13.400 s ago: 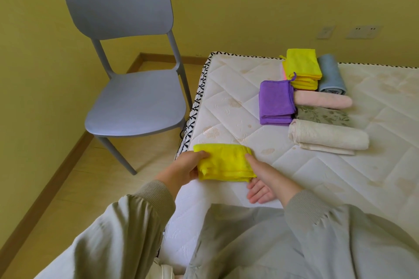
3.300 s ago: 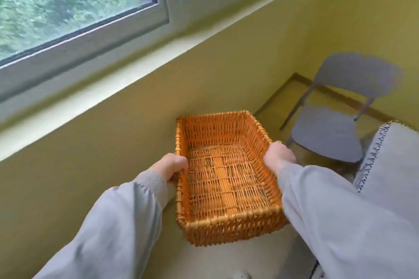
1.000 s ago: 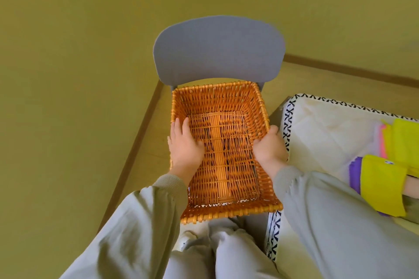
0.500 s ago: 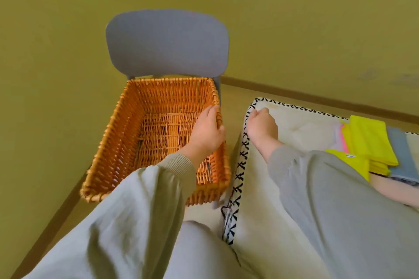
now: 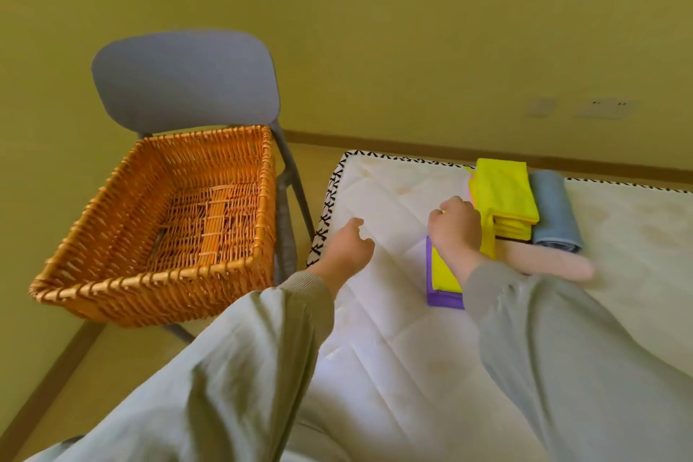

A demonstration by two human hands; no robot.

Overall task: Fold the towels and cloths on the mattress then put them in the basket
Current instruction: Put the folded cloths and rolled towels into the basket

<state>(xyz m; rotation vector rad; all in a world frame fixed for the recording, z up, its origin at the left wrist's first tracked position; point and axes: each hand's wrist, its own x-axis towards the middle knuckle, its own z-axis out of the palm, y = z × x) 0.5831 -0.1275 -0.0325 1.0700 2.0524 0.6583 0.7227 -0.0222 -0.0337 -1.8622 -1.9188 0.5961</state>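
A grey-blue chair [image 5: 183, 79] stands at centre left before the yellow-green wall [image 5: 412, 11]; pale wall sockets [image 5: 603, 108] sit at upper right, above a brown skirting board [image 5: 375, 141].

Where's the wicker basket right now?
Left in the head view, the wicker basket sits on the grey chair seat, just left of the mattress corner.

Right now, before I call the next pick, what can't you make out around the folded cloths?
Head view only.
Right hand grip on the near yellow cloth: fingertips hidden behind its knuckles.
Purple cloth: mostly covered by that cloth.
Mattress under the right sleeve: hidden by it.
Pink roll: blurred.
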